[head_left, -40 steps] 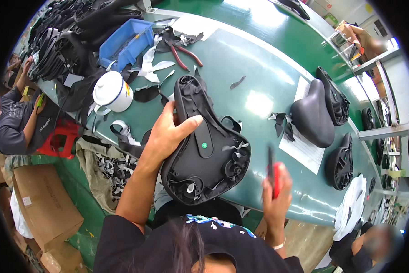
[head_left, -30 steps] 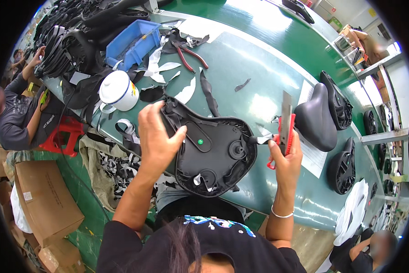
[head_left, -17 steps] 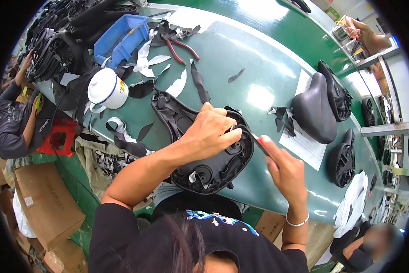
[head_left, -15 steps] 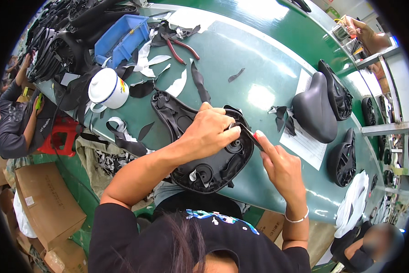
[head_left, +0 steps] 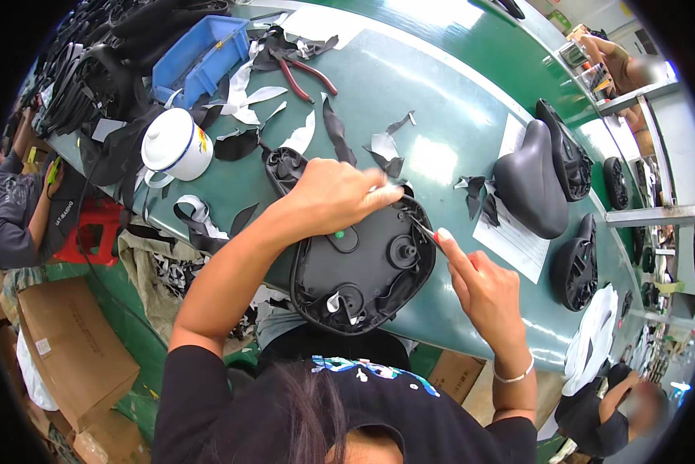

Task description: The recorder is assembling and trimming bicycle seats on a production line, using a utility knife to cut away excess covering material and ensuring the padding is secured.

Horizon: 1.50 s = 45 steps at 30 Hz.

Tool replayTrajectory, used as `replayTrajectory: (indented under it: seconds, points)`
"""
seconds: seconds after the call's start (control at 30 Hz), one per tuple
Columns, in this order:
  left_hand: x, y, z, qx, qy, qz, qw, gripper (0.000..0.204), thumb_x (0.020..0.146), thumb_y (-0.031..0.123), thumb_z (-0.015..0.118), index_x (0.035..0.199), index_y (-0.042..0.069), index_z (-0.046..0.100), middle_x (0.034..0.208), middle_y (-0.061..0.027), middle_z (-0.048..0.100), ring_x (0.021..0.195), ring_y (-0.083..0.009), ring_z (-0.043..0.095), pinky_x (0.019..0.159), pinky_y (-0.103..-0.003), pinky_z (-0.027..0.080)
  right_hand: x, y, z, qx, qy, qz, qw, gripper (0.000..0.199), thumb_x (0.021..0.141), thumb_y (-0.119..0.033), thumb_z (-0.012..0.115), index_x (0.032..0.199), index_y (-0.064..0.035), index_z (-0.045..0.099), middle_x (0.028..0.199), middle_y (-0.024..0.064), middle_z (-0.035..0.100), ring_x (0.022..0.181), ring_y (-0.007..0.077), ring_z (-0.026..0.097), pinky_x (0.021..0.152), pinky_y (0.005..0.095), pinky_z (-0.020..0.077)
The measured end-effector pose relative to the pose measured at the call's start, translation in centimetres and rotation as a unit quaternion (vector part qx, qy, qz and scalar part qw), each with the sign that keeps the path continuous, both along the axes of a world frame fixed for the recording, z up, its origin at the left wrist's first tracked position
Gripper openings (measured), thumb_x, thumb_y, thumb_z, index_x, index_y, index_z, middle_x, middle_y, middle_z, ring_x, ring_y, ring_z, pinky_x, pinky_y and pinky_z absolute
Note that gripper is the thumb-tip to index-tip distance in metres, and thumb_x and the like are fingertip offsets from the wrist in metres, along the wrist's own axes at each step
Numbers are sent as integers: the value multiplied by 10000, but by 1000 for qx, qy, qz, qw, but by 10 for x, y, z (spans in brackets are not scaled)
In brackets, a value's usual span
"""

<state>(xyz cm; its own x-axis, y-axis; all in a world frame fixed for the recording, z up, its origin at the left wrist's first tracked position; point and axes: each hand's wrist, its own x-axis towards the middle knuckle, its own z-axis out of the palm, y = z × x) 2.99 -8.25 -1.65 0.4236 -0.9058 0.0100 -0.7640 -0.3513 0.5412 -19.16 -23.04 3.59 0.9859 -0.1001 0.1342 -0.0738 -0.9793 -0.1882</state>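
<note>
An upturned black bicycle saddle (head_left: 374, 267) lies at the table's near edge, its ribbed underside and folded cover edge showing. My left hand (head_left: 328, 199) is over the saddle's middle, thumb stretched out toward the far rim; its fingertips are blurred, and whether they hold anything is unclear. In my right hand (head_left: 483, 294) is a red-handled tool (head_left: 445, 235) with a thin metal blade, my forefinger laid along it. The tip touches or nearly touches the saddle's right rim. A black and white scrap (head_left: 386, 147) lies just beyond my left hand.
At the left stand a white lidded enamel mug (head_left: 176, 147) and a blue bin (head_left: 201, 58). Red-handled pliers (head_left: 305, 80) lie among cut scraps. Finished black saddles (head_left: 533, 178) rest on the right over a paper sheet (head_left: 510, 251). People work at both sides.
My left hand has moved left and slightly up, off the saddle's right rim. A black and white scrap now lies beyond it. The tool's blade now shows at the rim.
</note>
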Motion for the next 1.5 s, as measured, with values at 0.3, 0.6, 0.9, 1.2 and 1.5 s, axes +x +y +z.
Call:
replayTrajectory:
  seconds: [0.3, 0.6, 0.9, 1.2, 1.5]
  points:
    - [-30, 17, 1, 5, 8, 116, 993, 390, 902, 428, 540, 906, 52, 645, 617, -138, 610, 622, -333, 616, 576, -420, 457, -46, 47, -9, -9, 172, -121, 978, 624, 835, -67, 589, 1417, -127, 372, 680, 133, 540, 538, 314, 556, 483, 426, 416]
    - [-60, 38, -10, -62, -81, 198, 975, 377, 921, 401, 517, 792, 67, 634, 584, -104, 604, 570, -290, 606, 554, -409, 411, -60, 64, -1, 279, 105, -240, 924, 518, 889, -113, 578, 1374, -123, 397, 890, 187, 670, 705, 252, 683, 604, 330, 505]
    - [-62, 40, -3, -35, -65, 203, 976, 394, 934, 426, 478, 803, 88, 632, 656, -114, 621, 600, -338, 591, 539, -431, 437, 30, 18, -31, 505, -79, -123, 851, 559, 787, -64, 667, 1291, 6, 434, 943, 148, 608, 647, 228, 613, 584, 312, 484]
    - [-54, 31, -10, -18, -93, 292, 952, 433, 958, 452, 419, 853, 83, 619, 691, -130, 638, 634, -369, 605, 556, -454, 450, 9, -15, -25, 359, -179, -229, 887, 594, 777, -17, 687, 1304, -81, 421, 987, 36, 619, 829, 112, 566, 730, 258, 463]
    - [-53, 31, -10, -30, -77, 297, 951, 394, 959, 410, 439, 908, 69, 629, 764, -124, 655, 679, -354, 614, 597, -440, 457, 52, -5, -44, 354, -93, -43, 930, 555, 755, 15, 666, 1272, -51, 476, 1074, 182, 622, 865, 332, 637, 770, 373, 512]
